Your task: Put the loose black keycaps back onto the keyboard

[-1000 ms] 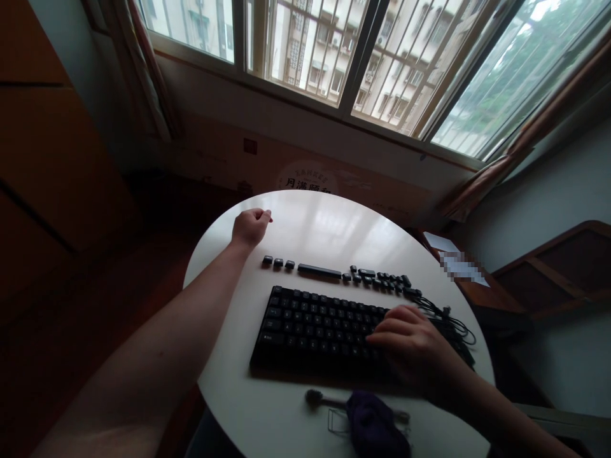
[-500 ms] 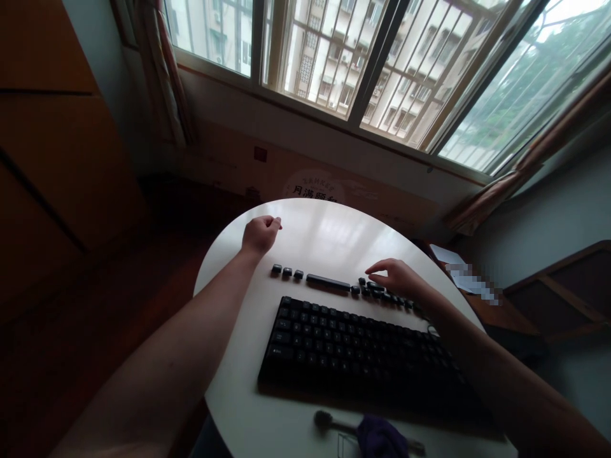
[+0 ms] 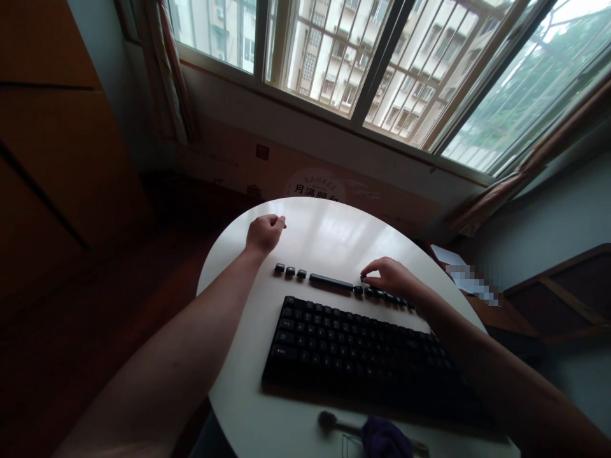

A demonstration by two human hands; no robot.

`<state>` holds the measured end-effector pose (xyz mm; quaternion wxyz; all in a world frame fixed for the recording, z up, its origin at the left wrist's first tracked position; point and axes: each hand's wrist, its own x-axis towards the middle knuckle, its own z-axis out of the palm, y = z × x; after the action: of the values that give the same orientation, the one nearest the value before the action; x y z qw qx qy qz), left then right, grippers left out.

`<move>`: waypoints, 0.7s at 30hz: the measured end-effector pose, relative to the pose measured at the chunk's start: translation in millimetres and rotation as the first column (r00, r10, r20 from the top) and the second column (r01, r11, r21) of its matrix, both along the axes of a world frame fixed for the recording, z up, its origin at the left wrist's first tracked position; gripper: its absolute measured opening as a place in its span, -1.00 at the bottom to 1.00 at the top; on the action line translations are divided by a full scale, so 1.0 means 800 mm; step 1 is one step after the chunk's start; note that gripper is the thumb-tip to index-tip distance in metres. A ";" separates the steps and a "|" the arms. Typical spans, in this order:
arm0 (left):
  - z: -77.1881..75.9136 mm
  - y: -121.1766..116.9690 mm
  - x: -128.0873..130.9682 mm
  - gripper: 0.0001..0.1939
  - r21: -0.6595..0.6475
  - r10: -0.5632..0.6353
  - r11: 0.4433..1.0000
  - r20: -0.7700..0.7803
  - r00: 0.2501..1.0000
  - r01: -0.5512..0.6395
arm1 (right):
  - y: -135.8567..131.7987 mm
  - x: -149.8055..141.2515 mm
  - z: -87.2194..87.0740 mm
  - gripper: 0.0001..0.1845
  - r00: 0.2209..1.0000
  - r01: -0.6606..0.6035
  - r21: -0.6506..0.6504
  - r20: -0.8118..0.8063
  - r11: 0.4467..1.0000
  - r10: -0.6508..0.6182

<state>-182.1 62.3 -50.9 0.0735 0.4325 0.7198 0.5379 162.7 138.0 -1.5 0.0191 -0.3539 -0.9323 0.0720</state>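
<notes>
My right hand (image 3: 389, 275) is closed in a pinch on a small black keycap (image 3: 363, 278), just behind the row of loose keys. My left hand (image 3: 266, 233) forms a fist over the far left of the white round table (image 3: 224, 381); whatever it may hold is hidden. Between the hands lie a long spacebar keycap (image 3: 331, 282) and several small keycaps (image 3: 290, 271) in a line. More loose keycaps (image 3: 389, 298) run to the right, partly behind my right hand. Nearer to me sits a black keyboard (image 3: 329, 346), its right part covered by my right forearm.
A dark-headed brush (image 3: 329, 420) and a bunched purple cloth (image 3: 384, 437) lie by the near edge, with a thin wire tool (image 3: 351, 445). Beyond the table stand a wall and a barred window (image 3: 334, 57). Papers (image 3: 449, 256) rest on a wooden surface at right.
The fingers of my right hand have closed on a small keycap behind the row. My left fist stays about where it was, and the view has shifted slightly.
</notes>
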 end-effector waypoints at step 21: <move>-0.001 0.006 0.001 -0.68 -0.013 0.025 1.000 -0.018 1.000 -0.026 | -0.195 0.136 0.009 -0.81 0.992 -0.044 -0.079 -0.123 0.996 0.034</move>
<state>-181.0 66.7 -51.8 0.0631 0.4276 0.7296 0.5299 271.5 -18.0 5.7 0.0598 -0.3309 -0.9325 0.1318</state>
